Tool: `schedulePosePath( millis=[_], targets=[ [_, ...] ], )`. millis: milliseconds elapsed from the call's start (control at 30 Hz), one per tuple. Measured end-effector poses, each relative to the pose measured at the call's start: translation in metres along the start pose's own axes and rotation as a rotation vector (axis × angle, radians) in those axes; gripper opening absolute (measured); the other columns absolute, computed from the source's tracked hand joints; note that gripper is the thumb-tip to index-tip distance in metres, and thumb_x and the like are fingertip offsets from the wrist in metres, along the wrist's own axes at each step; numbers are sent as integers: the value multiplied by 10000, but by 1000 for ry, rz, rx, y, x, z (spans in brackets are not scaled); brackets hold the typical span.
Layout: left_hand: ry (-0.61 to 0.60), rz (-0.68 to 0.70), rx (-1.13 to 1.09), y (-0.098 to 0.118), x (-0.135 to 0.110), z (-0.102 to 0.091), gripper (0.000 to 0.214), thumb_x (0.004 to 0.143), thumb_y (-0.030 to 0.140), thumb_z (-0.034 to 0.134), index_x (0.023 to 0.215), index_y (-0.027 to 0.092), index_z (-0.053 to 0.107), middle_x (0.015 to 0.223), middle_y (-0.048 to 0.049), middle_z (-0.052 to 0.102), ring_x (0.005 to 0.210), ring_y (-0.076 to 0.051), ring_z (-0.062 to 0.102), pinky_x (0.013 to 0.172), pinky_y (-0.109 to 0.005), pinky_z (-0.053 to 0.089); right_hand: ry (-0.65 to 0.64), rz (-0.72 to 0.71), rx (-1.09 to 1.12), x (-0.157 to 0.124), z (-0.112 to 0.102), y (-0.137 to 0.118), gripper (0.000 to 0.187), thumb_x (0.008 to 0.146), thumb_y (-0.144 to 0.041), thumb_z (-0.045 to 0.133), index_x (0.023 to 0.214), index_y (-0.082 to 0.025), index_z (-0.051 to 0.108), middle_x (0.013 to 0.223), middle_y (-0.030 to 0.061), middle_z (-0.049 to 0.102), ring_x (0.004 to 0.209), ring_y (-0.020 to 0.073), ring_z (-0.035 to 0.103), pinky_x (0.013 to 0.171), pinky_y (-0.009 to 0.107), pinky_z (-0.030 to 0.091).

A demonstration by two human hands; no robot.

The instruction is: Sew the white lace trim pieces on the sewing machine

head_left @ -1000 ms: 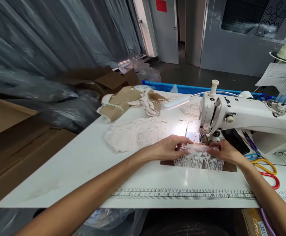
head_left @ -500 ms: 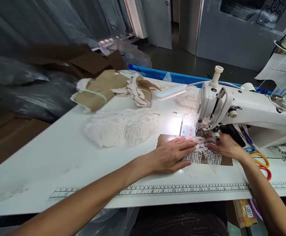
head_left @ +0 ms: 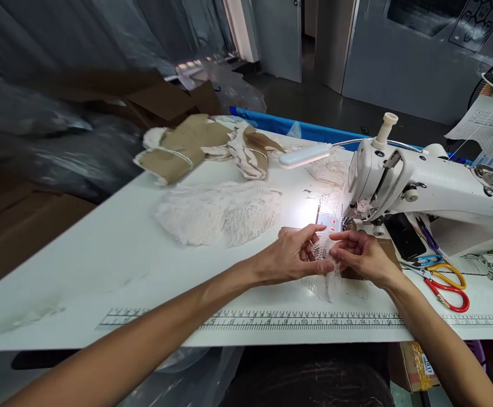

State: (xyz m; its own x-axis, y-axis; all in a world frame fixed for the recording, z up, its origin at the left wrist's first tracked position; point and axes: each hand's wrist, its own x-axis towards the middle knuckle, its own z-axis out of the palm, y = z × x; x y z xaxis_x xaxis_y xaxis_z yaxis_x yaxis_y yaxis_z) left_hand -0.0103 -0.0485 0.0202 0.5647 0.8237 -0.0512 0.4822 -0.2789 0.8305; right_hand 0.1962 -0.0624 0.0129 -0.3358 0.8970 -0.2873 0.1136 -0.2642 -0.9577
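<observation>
A piece of white lace trim [head_left: 323, 282] with a fringed edge hangs bunched between my hands, just in front of the sewing machine [head_left: 371, 175]. My left hand [head_left: 295, 254] is at its left side, thumb lying across the lace and index finger spread apart from it. On the other side, my right hand [head_left: 365, 257] pinches the lace's edge between thumb and fingers. Under the hands lies a brown card [head_left: 354, 274], partly covered. Lit by the machine's lamp, the needle plate [head_left: 327, 221] shows red marks; the needle area is partly hidden.
Red- and yellow-handled scissors [head_left: 447, 288] and a dark phone [head_left: 405, 234] lie right of my hands. A white lace pile [head_left: 221, 212] and brown bundles tied with bands [head_left: 182, 150] are on the left. A printed ruler [head_left: 271, 320] runs along the table's front edge.
Both hands have lifted from lying flat on the lace and come together. The lace, spread over the card before, is now gathered between them. The scissors show more fully.
</observation>
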Motion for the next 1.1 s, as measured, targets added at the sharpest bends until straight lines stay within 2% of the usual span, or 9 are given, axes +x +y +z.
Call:
schedulePosePath(
  millis=[167, 267, 367, 500, 600, 700, 833, 933, 1100],
  targets=[
    [84, -82, 42, -11, 1, 1, 635, 799, 520, 604, 1309, 145, 548, 867, -53, 649, 790, -204, 632, 647, -298, 505, 187, -71, -381, -5, -16, 4, 278, 927, -361, 552, 1098, -159, 640, 864, 63, 693, 744, 170, 668, 717, 314, 555],
    [81, -128, 38, -12, -1, -3, 594, 803, 487, 596, 1292, 151, 574, 903, -70, 680, 885, -234, 661, 692, -307, 523, 196, -254, -737, -14, -24, 10, 308, 959, -341, 484, 1161, -175, 647, 964, 91, 688, 853, 208, 656, 810, 368, 547],
    [97, -161, 47, -10, -1, -6, 579, 778, 495, 628, 1255, 168, 604, 869, -51, 693, 723, -199, 666, 638, -295, 527, 120, -478, -1050, -18, -23, 16, 370, 975, -289, 433, 1295, -198, 596, 1114, 129, 620, 1016, 260, 583, 905, 434, 512],
    [91, -231, 17, -8, 2, -5, 574, 771, 494, 642, 1234, 156, 611, 772, -25, 680, 555, -178, 648, 583, -298, 524, 127, -493, -1360, -12, -22, 23, 381, 990, -287, 415, 1330, -206, 568, 1108, 157, 545, 975, 288, 513, 878, 496, 494],
    [113, -218, 52, -9, 5, -2, 571, 753, 518, 658, 1199, 164, 636, 811, -51, 699, 870, -283, 711, 682, -321, 538, 89, -481, -1386, -3, -25, 24, 383, 1007, -300, 390, 1344, -219, 553, 1092, 146, 533, 957, 271, 497, 855, 453, 491],
    [131, -193, 73, -14, 6, -1, 574, 742, 553, 648, 1188, 190, 650, 909, -69, 715, 1111, -327, 641, 770, -342, 526, 77, -476, -1364, 2, -28, 25, 392, 1015, -310, 385, 1366, -228, 538, 1100, 142, 538, 962, 264, 497, 839, 423, 485],
    [156, -211, 118, -20, 7, -2, 623, 731, 573, 653, 1207, 171, 649, 818, -40, 678, 803, -244, 663, 681, -317, 490, 147, -467, -1314, 0, -27, 31, 412, 1023, -335, 376, 1379, -210, 541, 1101, 149, 551, 966, 271, 506, 843, 428, 478],
    [151, -209, 165, -18, 6, -2, 635, 746, 579, 652, 1231, 170, 639, 697, 12, 610, 589, -162, 555, 600, -282, 443, 161, -516, -1269, -5, -27, 35, 398, 1017, -314, 393, 1376, -241, 550, 1105, 135, 560, 999, 275, 501, 864, 436, 465],
    [128, -169, 223, -9, 3, -1, 611, 752, 543, 659, 1246, 186, 621, 722, 17, 621, 605, -163, 561, 603, -271, 444, 100, -604, -1233, -9, -29, 38, 315, 964, -247, 505, 1239, -290, 653, 1170, 101, 558, 1068, 272, 484, 923, 444, 425]
  ],
)
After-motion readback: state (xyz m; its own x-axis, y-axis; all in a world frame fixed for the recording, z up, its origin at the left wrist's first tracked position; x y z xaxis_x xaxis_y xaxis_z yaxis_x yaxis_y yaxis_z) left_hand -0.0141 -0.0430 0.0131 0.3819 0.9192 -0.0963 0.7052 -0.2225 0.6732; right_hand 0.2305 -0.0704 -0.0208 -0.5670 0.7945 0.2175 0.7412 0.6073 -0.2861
